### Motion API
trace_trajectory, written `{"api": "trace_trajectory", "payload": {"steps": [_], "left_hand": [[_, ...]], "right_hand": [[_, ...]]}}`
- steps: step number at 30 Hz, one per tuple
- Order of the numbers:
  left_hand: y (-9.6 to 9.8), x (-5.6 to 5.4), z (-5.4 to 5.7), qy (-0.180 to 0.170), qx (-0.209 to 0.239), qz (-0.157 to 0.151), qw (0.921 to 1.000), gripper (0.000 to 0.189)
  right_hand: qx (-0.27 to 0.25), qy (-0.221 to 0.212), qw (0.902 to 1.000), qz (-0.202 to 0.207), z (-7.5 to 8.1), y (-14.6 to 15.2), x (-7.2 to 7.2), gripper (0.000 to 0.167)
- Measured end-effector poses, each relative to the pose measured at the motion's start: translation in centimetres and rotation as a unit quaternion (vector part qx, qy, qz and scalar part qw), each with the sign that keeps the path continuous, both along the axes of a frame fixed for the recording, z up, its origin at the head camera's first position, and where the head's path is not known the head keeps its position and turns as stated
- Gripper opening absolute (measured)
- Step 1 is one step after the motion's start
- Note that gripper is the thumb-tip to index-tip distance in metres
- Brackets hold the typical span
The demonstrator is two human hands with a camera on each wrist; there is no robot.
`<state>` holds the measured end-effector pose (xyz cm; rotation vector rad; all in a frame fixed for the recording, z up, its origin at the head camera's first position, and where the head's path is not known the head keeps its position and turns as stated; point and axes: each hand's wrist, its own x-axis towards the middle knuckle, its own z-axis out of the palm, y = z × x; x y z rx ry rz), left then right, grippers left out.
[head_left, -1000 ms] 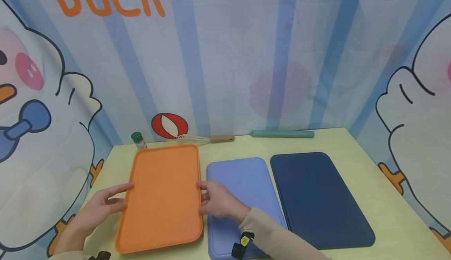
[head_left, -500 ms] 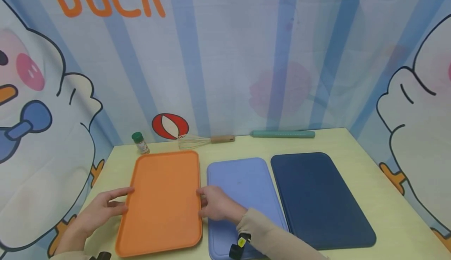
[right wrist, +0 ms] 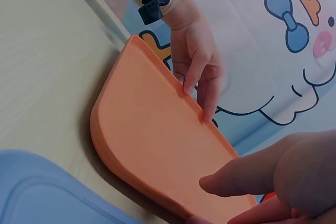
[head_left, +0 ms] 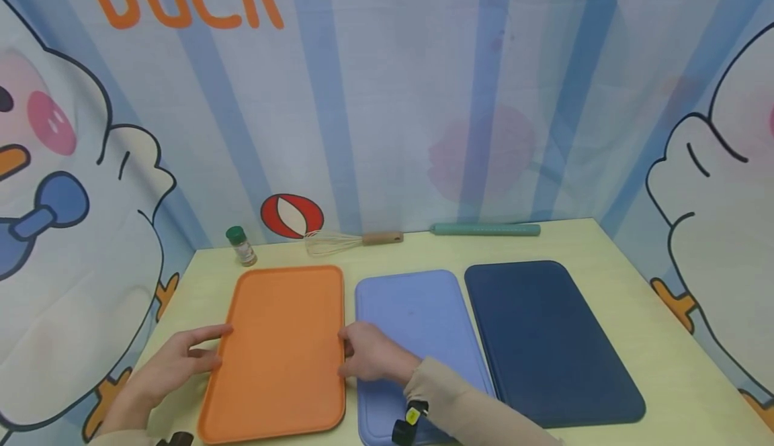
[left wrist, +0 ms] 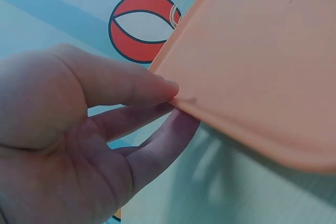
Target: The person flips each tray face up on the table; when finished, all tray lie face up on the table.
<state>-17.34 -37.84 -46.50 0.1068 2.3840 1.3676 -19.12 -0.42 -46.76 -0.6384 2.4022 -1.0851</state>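
A person grips an orange tray (head_left: 278, 359) by its two long sides at the left of a pale yellow table (head_left: 677, 385), the left hand (head_left: 169, 369) pinching the left rim with thumb above and fingers beneath, the right hand (head_left: 370, 350) holding the right rim. Whether the tray's underside touches the table cannot be told. Only a narrow strip separates it from a light blue board (head_left: 411, 298), over which the right forearm reaches; a dark blue board (head_left: 550, 338) lies just beside that one, with a broader stretch of table to its right. Along the far edge sit a whisk (head_left: 363, 240), a teal rolling pin (head_left: 484, 230) and, near the tray's far left corner, a green-capped jar (head_left: 241, 247), its contents too small to identify.
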Motion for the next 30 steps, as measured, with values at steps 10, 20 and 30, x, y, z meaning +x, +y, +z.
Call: {"api": "trace_trajectory", "payload": {"steps": [10,20,30], "left_hand": [[0.16,-0.35,-0.63,-0.005,-0.011,-0.003,0.9999,0.063],[0.29,-0.11,-0.89,-0.010,-0.006,0.002,0.9999,0.067],[0.72,-0.10,-0.40,-0.026,-0.026,0.018,0.9991,0.070]], "right_hand": [[0.013,-0.008,0.9999,0.000,0.26,-0.21,-0.05,0.020],[0.017,-0.021,0.9996,0.009,0.42,-0.30,0.01,0.020],[0.035,-0.039,0.9986,0.000,0.67,-0.33,0.10,0.066]]}}
